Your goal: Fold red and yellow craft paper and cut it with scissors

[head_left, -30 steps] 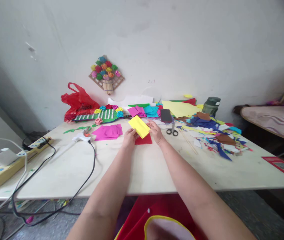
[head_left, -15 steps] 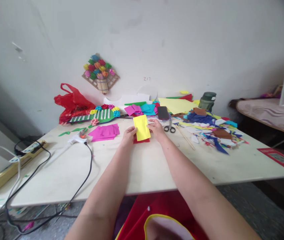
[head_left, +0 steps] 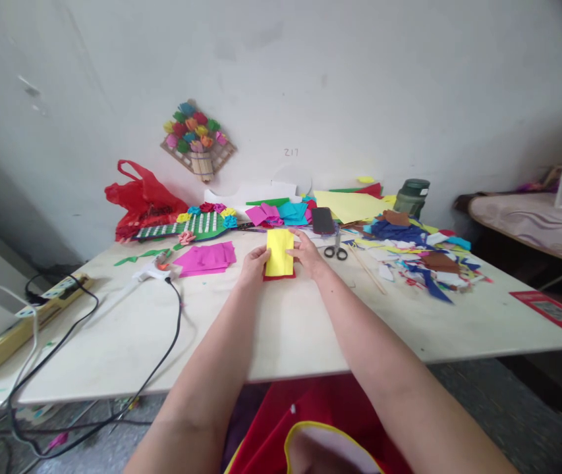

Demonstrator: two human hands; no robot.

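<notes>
Both forearms reach forward over the table [head_left: 300,342] from six o'clock, converging on a yellow sheet [head_left: 279,250]. Taking that sheet as the clock's centre, with twelve toward the wall, the left hand [head_left: 255,264] sits between eight and nine, its thumb lying on the sheet's edge and the fingers mostly hidden. The right hand [head_left: 308,254] is at three, thumb and forefinger parted along the opposite edge. Both hands grasp the sheet, which stands lengthwise between the two sets of fingertips. A red sheet [head_left: 279,278] shows at six, just past the yellow one's lower edge; whether the two touch, I cannot tell. Scissors [head_left: 336,249] lie at three, beyond the right hand, and magenta sheets [head_left: 206,259] at nine.
</notes>
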